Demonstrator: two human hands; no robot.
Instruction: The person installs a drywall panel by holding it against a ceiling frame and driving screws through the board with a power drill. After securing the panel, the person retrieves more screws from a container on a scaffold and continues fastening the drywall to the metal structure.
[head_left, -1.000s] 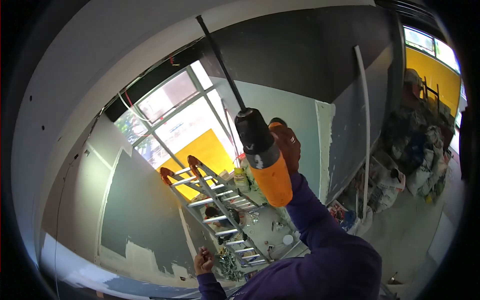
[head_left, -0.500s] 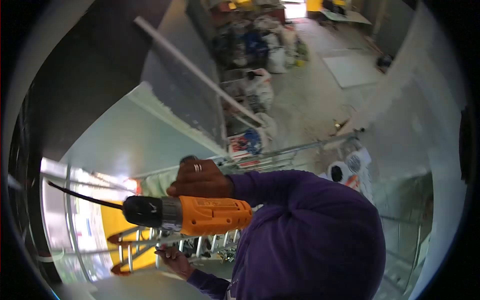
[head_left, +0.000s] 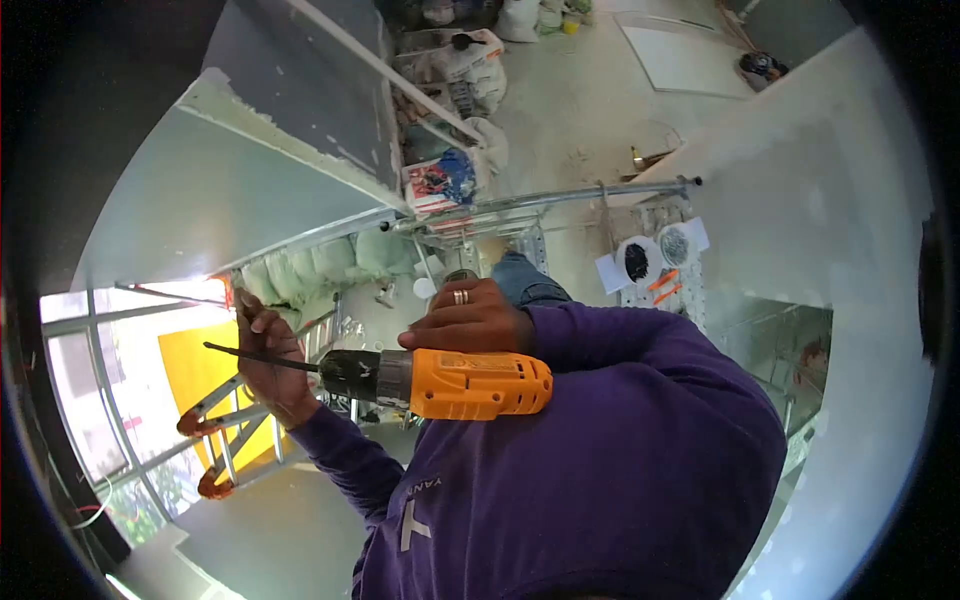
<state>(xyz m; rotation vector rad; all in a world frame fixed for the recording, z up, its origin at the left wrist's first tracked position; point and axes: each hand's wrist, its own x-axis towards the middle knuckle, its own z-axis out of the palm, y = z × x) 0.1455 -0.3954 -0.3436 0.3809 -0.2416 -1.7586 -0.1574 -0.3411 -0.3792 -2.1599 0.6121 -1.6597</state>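
Note:
My right hand [head_left: 470,318], with rings on one finger, is wrapped around the grip of an orange power drill [head_left: 480,384]. The drill lies level in front of my purple sweater, and its long dark bit [head_left: 262,356] points left from a black chuck. Raised behind the bit is my left hand [head_left: 270,355], fingers curled together near the window side; I cannot tell what is between them. The bit crosses over the left palm in this view.
Below left stands a ladder [head_left: 228,440] with orange-brown feet. Two white tubs of dark [head_left: 637,262] and grey [head_left: 677,245] small pieces sit beside orange tools [head_left: 665,286]. A metal rail [head_left: 550,203] crosses ahead; grey boards [head_left: 230,200] rise at left.
My left hand has risen from below the drill to beside its bit. The view has tilted downward, showing more of my torso and the tubs. The right hand keeps its hold on the drill.

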